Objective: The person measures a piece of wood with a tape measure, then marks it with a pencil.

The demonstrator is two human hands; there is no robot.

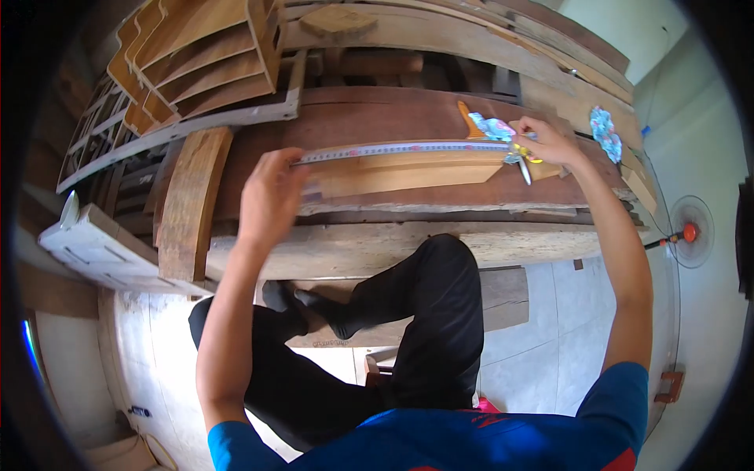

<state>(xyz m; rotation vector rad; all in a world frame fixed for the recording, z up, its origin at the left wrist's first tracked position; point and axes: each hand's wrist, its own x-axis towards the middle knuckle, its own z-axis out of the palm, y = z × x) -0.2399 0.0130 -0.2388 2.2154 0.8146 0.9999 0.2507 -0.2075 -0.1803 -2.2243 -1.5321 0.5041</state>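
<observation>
Left hand (271, 192): fingers closed down on the tape measure (404, 149), pinning one end to the light board (408, 177). Right hand (543, 141): clamped on the other end. The tape spans the gap between the two grips, along the board's far edge. Judgement: pull it taut, flat and parallel to the edge, with the end flush under the left fingers.

Pale tiled floor (550, 330), light green wall (711, 118), floor fan (689, 232), stacked planks (440, 31) behind

tape measure (400, 149) | pulled out, horiz. | atop light wood strip (408, 174) | case prob. yellow
</observation>
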